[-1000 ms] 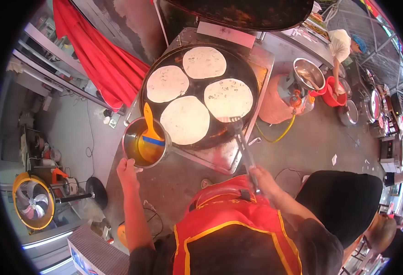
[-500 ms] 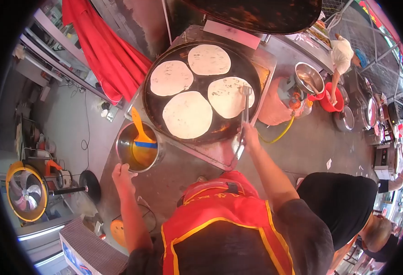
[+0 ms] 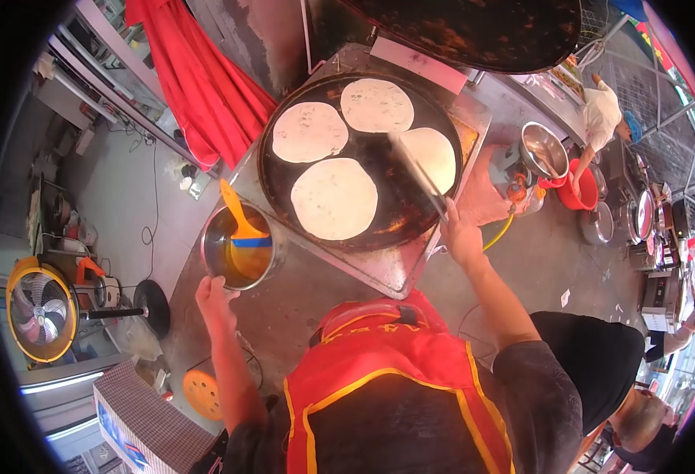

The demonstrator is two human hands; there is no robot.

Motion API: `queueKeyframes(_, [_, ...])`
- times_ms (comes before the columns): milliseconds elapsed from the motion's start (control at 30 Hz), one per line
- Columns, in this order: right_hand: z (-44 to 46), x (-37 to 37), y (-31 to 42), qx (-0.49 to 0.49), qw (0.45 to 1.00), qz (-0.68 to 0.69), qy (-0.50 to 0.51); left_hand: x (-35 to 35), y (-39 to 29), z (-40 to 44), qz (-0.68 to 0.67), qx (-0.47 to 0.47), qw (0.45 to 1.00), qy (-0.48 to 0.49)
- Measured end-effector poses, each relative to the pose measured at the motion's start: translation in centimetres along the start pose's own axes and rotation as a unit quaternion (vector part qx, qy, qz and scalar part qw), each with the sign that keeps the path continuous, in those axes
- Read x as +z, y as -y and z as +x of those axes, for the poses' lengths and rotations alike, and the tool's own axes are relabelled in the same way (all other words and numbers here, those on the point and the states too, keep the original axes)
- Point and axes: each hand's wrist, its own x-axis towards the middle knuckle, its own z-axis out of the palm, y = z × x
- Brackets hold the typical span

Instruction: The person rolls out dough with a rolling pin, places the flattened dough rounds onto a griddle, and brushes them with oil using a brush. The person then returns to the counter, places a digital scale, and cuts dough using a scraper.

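My right hand [image 3: 464, 235] is closed around metal tongs [image 3: 422, 175], whose far end is blurred by motion. The tongs cross over the left edge of a round flatbread [image 3: 433, 160] at the right side of a wide black griddle pan [image 3: 399, 217]; whether they touch it, I cannot tell. Three more flatbreads lie flat in the pan, one at the front left [image 3: 334, 199]. With my left hand [image 3: 214, 299], fingers closed, I grip the near edge of a metal pot [image 3: 274, 265]. In it are yellow liquid and a basting brush [image 3: 239, 217] with an orange handle and blue band.
Above the far side of the pan hangs a large dark lid [image 3: 474, 35]. A red cloth [image 3: 197, 87] drapes at the left. Another person in black [image 3: 588, 355] stands close on my right. Farther right, a person reaches into a red basin [image 3: 578, 189]. A fan [image 3: 43, 310] stands left.
The tongs have swung left across the pan. The right flatbread, speckled before, now shows a plainer, paler surface and sits farther right in the pan. My left hand stays on the pot.
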Motion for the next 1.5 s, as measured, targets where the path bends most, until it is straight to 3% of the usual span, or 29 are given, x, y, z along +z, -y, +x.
queueKeyframes(67, [-2.0,0.3,-0.6,-0.009,0.993,-0.078,0.089,0.2,-0.3,-0.3,0.001,-0.018,1.000,-0.005])
queueKeyframes(167, [-5.9,-1.3,-1.1,-0.079,0.992,-0.065,0.077,-0.3,0.5,0.0,-0.015,-0.026,0.999,-0.011])
queueKeyframes(267, [-8.3,-2.7,-1.4,-0.088,0.988,0.089,0.091,-0.5,1.0,-0.4,0.012,0.009,1.000,-0.012])
queueKeyframes(300, [-8.2,-3.7,-1.2,0.037,0.953,0.234,0.187,-0.6,0.9,-0.5,0.029,0.029,0.999,-0.014])
queueKeyframes(333, [-7.6,-5.0,-0.7,0.160,0.875,0.365,0.277,-0.9,1.3,-0.6,0.018,0.038,0.999,-0.009])
queueKeyframes(367, [-6.8,-5.7,-0.4,0.276,0.756,0.476,0.354,-1.2,1.9,-0.5,0.006,0.048,0.999,-0.004])
queueKeyframes(467, [-3.7,-2.8,0.1,0.282,0.707,0.536,0.366,-1.3,1.6,-1.4,-0.021,0.036,0.999,-0.010])
queueKeyframes(600, [2.2,4.8,2.0,0.156,0.720,0.562,0.377,-1.8,2.1,-1.8,0.000,0.071,0.997,-0.018])
queueKeyframes(633, [3.3,5.3,3.4,0.163,0.715,0.576,0.362,-2.0,2.4,-1.8,0.006,0.081,0.996,-0.020])
queueKeyframes(800, [5.3,5.6,7.9,0.190,0.729,0.578,0.314,-2.7,3.9,-2.3,-0.019,0.083,0.995,-0.049])
queueKeyframes(900, [4.9,3.6,7.3,0.114,0.781,0.540,0.293,-3.1,4.2,-2.9,-0.025,0.075,0.995,-0.063])
queueKeyframes(933, [4.4,1.8,7.9,-0.008,0.884,0.419,0.208,-3.2,4.2,-3.1,-0.024,0.071,0.995,-0.066])
queueKeyframes(967, [4.0,1.1,8.0,-0.077,0.918,0.361,0.146,-3.1,3.5,-3.5,-0.020,0.067,0.995,-0.066])
queueKeyframes(1067, [2.9,1.1,7.3,-0.263,0.947,0.182,-0.025,-3.1,3.2,-4.0,-0.015,0.056,0.996,-0.070])
queueKeyframes(1167, [1.2,3.1,6.4,-0.287,0.956,0.046,0.041,-3.3,3.6,-4.2,-0.014,0.055,0.995,-0.079])
queueKeyframes(1200, [0.4,4.3,6.1,-0.314,0.950,0.009,0.004,-3.5,4.1,-4.3,-0.014,0.056,0.995,-0.081])
queueKeyframes(1300, [-1.0,3.9,5.4,-0.331,0.938,-0.021,0.100,-4.3,5.8,-3.8,-0.018,0.063,0.994,-0.087])
queueKeyframes(1400, [0.0,0.0,5.1,-0.318,0.944,0.048,0.079,-4.3,5.9,-4.1,-0.016,0.064,0.993,-0.094])
queueKeyframes(1500, [4.3,-0.5,3.2,-0.216,0.945,0.225,0.100,-3.7,5.1,-5.1,-0.003,0.060,0.992,-0.111])
